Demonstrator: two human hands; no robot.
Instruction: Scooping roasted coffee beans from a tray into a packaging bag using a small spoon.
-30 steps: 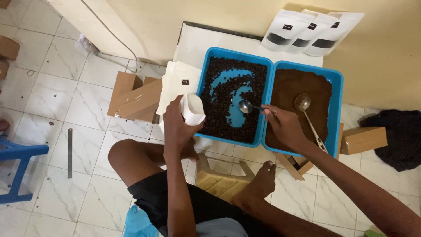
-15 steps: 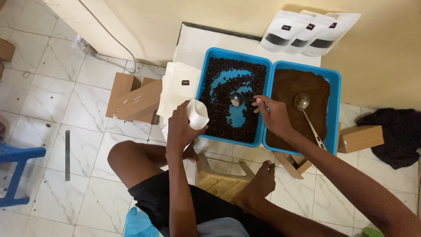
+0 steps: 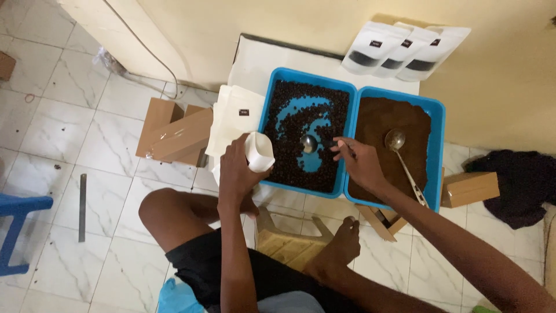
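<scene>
My left hand [image 3: 238, 169] holds a small white pouch [image 3: 259, 152] with its mouth open, just at the near left edge of a blue tray [image 3: 271, 98] of dark beans. My right hand [image 3: 356, 160] grips the handle of a metal spoon [image 3: 308, 144]; its bowl rests among the beans on the tray's bare blue middle. A second blue tray [image 3: 435, 152] on the right holds brown powder, with another metal spoon [image 3: 397, 142] lying in it.
Three white pouches [image 3: 405, 51] lean on the wall behind the trays. A stack of flat white pouches [image 3: 234, 116] lies left of the bean tray. Cardboard boxes [image 3: 174, 134] [image 3: 470, 186], a dark cloth [image 3: 518, 182], a blue stool [image 3: 17, 232], a metal ruler [image 3: 82, 206] sit on the tiled floor.
My right hand has drawn the spoon leftward into the middle of the bean tray. The white pouch has tipped slightly toward the tray's edge.
</scene>
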